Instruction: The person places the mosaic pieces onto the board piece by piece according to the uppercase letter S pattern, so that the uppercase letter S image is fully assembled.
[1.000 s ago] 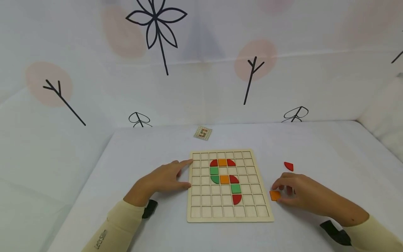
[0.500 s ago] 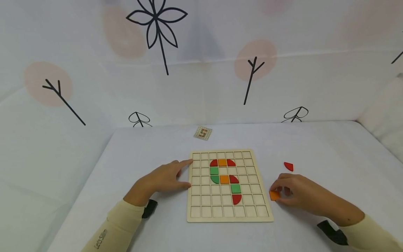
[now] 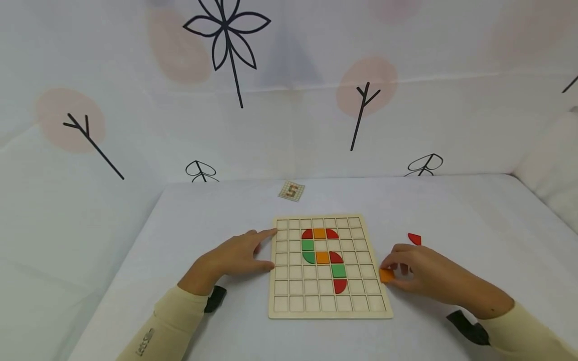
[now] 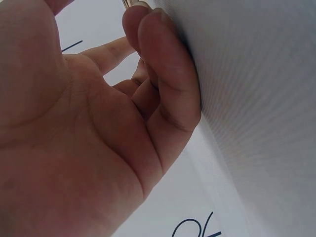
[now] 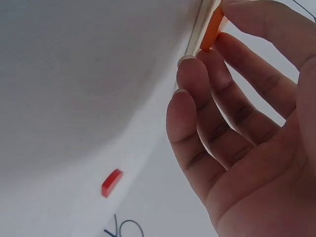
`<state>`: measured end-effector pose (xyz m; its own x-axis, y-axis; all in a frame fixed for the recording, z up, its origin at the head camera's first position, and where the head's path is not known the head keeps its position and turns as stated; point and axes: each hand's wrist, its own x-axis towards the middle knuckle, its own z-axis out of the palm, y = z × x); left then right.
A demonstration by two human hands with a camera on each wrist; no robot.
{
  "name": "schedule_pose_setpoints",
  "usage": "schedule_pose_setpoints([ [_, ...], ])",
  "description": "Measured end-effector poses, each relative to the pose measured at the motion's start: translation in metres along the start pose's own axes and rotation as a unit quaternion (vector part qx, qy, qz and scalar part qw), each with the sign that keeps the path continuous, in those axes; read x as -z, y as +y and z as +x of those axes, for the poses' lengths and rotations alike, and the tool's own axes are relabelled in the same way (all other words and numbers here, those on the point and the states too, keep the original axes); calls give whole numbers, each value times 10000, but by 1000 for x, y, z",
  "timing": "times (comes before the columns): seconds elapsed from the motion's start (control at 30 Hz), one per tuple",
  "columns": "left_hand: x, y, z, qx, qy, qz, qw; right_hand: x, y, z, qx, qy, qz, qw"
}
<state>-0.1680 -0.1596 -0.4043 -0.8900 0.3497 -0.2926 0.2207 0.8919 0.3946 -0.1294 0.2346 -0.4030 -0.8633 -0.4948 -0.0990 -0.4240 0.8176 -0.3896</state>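
My right hand (image 3: 422, 273) pinches an orange square tile (image 3: 386, 276) between thumb and fingers, at the right edge of a pale wooden grid board (image 3: 295, 304). In the right wrist view the tile (image 5: 212, 30) is seen edge-on by the fingertips. My left hand (image 3: 237, 254) rests by the board's left edge, forefinger and thumb stretched out to its rim. On the grid lie red quarter-round tiles, orange squares (image 3: 322, 257), green squares (image 3: 338, 271) and a green quarter-round tile (image 3: 309, 257), laid in a curving S-like line.
A loose red quarter-round tile (image 3: 414, 238) lies on the white cloth beyond my right hand. Behind the board is a small card (image 3: 291, 191) printed with a grid and an S shape. A white patterned cloth (image 3: 289, 125) hangs at the back.
My right hand has moved left and slightly away from me with the orange tile, from the cloth to the board's right edge. The left hand has stayed in place.
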Motion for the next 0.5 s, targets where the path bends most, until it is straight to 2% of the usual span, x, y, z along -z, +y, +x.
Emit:
schedule_pose_setpoints([
  [0.5, -1, -2, 1, -16, 20, 18, 10000, -1, -47, 22, 542, 103, -46, 9985],
])
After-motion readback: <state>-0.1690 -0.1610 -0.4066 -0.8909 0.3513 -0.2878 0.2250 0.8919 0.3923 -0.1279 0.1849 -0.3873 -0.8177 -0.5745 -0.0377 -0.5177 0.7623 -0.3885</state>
